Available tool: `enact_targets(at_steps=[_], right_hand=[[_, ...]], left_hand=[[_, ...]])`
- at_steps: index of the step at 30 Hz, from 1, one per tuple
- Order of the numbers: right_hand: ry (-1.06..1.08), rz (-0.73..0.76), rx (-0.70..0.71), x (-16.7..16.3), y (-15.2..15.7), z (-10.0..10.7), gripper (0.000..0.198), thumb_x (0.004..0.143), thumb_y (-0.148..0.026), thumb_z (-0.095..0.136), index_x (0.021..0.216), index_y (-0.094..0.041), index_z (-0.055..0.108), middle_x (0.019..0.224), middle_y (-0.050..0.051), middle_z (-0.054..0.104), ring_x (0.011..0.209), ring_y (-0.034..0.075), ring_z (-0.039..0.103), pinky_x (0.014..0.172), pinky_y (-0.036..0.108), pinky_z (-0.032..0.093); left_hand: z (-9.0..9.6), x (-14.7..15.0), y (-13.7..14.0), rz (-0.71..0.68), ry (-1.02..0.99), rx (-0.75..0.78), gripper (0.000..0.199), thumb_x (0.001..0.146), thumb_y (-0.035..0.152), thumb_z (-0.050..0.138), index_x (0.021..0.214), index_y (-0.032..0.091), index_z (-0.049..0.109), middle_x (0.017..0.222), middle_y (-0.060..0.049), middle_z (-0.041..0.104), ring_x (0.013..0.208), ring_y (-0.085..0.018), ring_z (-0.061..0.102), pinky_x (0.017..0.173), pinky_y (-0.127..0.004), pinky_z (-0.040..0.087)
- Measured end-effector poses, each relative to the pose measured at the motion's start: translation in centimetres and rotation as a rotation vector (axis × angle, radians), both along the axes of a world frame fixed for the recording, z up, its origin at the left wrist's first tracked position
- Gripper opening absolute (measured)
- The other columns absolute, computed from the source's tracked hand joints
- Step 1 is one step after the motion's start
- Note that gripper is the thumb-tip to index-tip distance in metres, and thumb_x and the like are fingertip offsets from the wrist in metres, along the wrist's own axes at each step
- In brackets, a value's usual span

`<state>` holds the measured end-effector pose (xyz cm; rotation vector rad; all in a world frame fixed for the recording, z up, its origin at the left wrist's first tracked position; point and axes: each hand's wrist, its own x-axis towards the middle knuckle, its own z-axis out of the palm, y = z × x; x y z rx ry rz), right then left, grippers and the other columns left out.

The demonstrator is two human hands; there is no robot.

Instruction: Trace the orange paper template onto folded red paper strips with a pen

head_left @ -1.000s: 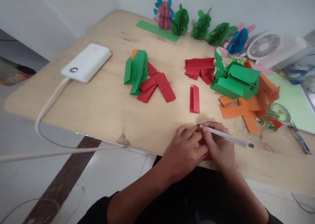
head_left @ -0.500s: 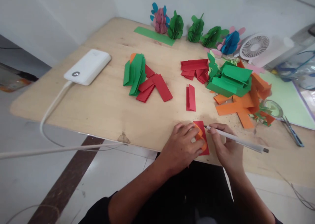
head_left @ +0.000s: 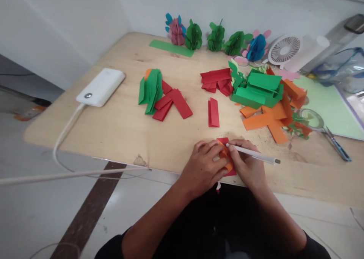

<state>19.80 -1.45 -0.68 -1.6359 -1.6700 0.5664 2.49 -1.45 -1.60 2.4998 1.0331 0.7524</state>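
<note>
At the table's near edge, my left hand (head_left: 202, 168) presses an orange paper cutout (head_left: 228, 165) flat on a red paper strip (head_left: 223, 140). Its fingers are bent over the cutout and hide part of it. My right hand (head_left: 250, 168) grips a white pen (head_left: 257, 155), whose tip meets the cutout's edge near the top of the red strip. Just beyond the hands lies a folded red strip (head_left: 214, 113).
Left of centre are folded green papers (head_left: 153, 88) and red strips (head_left: 182, 104). Red, green (head_left: 260, 92) and orange pieces (head_left: 261, 120) pile up at right, beside scissors (head_left: 337, 143). A white power bank (head_left: 101, 86), small fan (head_left: 285, 50) and paper figures (head_left: 215, 38) stand farther off.
My right hand has moved in closer to my left, bringing the pen tip against the orange cutout. The whole view has shifted slightly.
</note>
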Motion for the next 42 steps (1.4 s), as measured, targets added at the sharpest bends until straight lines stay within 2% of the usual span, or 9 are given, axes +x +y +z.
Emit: enact_targets(at_steps=[15, 24, 34, 42], right_hand=[[-0.061, -0.019, 0.036, -0.3, -0.4, 0.4, 0.018, 0.090, -0.039, 0.054, 0.086, -0.026, 0.065, 0.091, 0.004, 0.072, 0.087, 0.022, 0.064, 0.087, 0.045, 0.045], [-0.166, -0.001, 0.105, 0.2, -1.2, 0.6, 0.016, 0.091, -0.035, 0.054, 0.087, -0.024, 0.065, 0.086, 0.003, 0.071, 0.082, 0.020, 0.063, 0.082, 0.039, 0.045], [-0.163, -0.038, 0.118, 0.7, -2.7, 1.3, 0.014, 0.092, -0.036, 0.055, 0.093, -0.025, 0.065, 0.087, 0.002, 0.072, 0.084, 0.020, 0.064, 0.078, 0.037, 0.046], [-0.210, 0.093, 0.205, 0.4, -3.4, 1.3, 0.018, 0.095, -0.026, 0.051, 0.106, -0.023, 0.065, 0.099, 0.003, 0.073, 0.092, 0.019, 0.064, 0.083, 0.035, 0.047]], left_hand=[[0.0, 0.0, -0.1, 0.003, -0.015, -0.016, 0.021, 0.095, 0.032, 0.050, 0.103, 0.022, 0.067, 0.126, -0.009, 0.059, 0.127, -0.028, 0.046, 0.105, -0.050, 0.035], [0.0, 0.0, 0.0, 0.006, 0.010, -0.010, 0.019, 0.095, 0.033, 0.051, 0.099, 0.022, 0.066, 0.124, -0.009, 0.059, 0.126, -0.028, 0.047, 0.105, -0.049, 0.035], [0.2, 0.0, 0.0, 0.000, 0.002, -0.013, 0.019, 0.095, 0.033, 0.050, 0.097, 0.022, 0.065, 0.120, -0.009, 0.061, 0.125, -0.028, 0.048, 0.103, -0.048, 0.036], [0.1, 0.1, 0.0, -0.003, -0.003, 0.002, 0.021, 0.095, 0.034, 0.049, 0.096, 0.021, 0.066, 0.119, -0.009, 0.061, 0.124, -0.027, 0.048, 0.103, -0.047, 0.036]])
